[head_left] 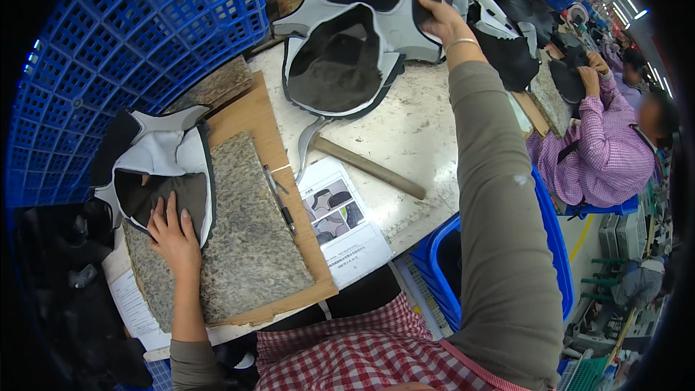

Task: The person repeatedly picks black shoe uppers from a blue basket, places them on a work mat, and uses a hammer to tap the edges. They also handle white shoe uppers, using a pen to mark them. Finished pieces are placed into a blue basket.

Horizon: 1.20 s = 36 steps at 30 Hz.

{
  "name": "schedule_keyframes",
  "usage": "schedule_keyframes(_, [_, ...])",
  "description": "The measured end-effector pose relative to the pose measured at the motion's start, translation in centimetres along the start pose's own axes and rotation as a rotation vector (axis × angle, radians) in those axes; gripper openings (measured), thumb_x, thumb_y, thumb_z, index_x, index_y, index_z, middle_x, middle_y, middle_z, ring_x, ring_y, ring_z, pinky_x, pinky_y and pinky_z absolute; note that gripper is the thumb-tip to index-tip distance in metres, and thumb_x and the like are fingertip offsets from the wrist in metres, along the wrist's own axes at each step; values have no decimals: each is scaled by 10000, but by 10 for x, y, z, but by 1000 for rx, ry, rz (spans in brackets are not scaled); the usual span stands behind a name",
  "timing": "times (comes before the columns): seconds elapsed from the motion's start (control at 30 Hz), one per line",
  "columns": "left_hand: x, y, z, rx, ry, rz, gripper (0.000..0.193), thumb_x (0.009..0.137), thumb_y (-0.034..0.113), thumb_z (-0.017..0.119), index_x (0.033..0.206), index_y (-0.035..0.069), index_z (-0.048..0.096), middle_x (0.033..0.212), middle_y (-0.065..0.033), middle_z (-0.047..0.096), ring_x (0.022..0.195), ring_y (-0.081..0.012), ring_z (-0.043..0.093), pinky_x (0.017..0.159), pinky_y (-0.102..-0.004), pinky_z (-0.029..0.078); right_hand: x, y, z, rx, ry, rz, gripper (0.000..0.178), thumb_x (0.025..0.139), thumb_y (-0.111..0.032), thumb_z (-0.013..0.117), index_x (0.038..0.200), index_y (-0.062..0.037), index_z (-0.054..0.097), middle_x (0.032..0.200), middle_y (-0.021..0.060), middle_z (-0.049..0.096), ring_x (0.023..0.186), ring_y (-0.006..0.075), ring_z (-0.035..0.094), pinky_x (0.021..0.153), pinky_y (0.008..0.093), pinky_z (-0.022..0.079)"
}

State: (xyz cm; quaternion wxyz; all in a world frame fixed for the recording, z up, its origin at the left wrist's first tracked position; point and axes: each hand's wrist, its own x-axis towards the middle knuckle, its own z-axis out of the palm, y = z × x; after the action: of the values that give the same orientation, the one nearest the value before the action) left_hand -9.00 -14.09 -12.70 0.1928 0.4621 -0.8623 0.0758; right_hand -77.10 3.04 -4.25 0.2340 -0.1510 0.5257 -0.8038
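Observation:
On the left, a grey, white and black shoe upper (159,148) rests partly over a speckled stone slab (246,246). My left hand (176,235) lies on its dark lining with the fingers stretched out and apart. Farther off, my right arm reaches across the table to a second upper (347,11), spread out with its dark lining showing. My right hand (445,23) grips this one's right flap at the edge, thumb on top; some fingers are partly hidden. Just below that upper lies a hammer (369,165) with a curved metal head and a wooden handle.
A pen (281,203) lies on the wooden board (271,130) by the slab, beside a printed picture sheet (347,224). A large blue crate (145,51) stands at far left. Dark pieces (507,51) pile up at far right. Beyond, a person in a checked shirt (604,148) works.

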Motion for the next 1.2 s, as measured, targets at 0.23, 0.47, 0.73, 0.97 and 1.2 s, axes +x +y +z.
schedule_keyframes(0.23, [1,0,0,29,-18,-20,450,1057,363,502,1487,241,554,1545,-78,475,1430,-335,382,1111,-663,249,-50,-116,74,6,205,-730,356,1030,-281,648,1257,-9,613,1218,171,666,1116,302,630,973,387,517])
schedule_keyframes(0.47, [1,1,-1,30,-29,-33,455,1051,368,511,1488,247,548,1547,-71,476,1439,-332,377,1101,-677,258,-35,-184,-5,-547,322,-716,882,893,-348,805,1530,-52,271,1429,229,505,1187,317,579,929,478,509])
schedule_keyframes(0.73, [-1,-1,2,77,-17,-21,447,1056,396,502,1481,261,539,1541,-64,480,1448,-325,383,1068,-724,284,-103,30,9,-1201,-237,335,605,884,-593,760,1059,-16,713,941,61,756,765,172,684,692,335,547])
schedule_keyframes(0.97, [0,5,-3,47,-16,-47,449,1041,389,530,1472,264,549,1530,-61,489,1442,-328,385,1071,-743,280,-127,88,97,-501,-23,218,227,888,-122,807,1029,-45,647,833,64,639,705,169,582,534,293,458])
schedule_keyframes(1.2, [-1,8,-6,10,-5,-69,454,1019,388,564,1455,261,572,1521,-72,499,1434,-336,390,1086,-745,270,-112,13,121,-63,-236,-64,216,910,-93,772,1070,-33,640,990,68,708,848,201,670,701,335,551])
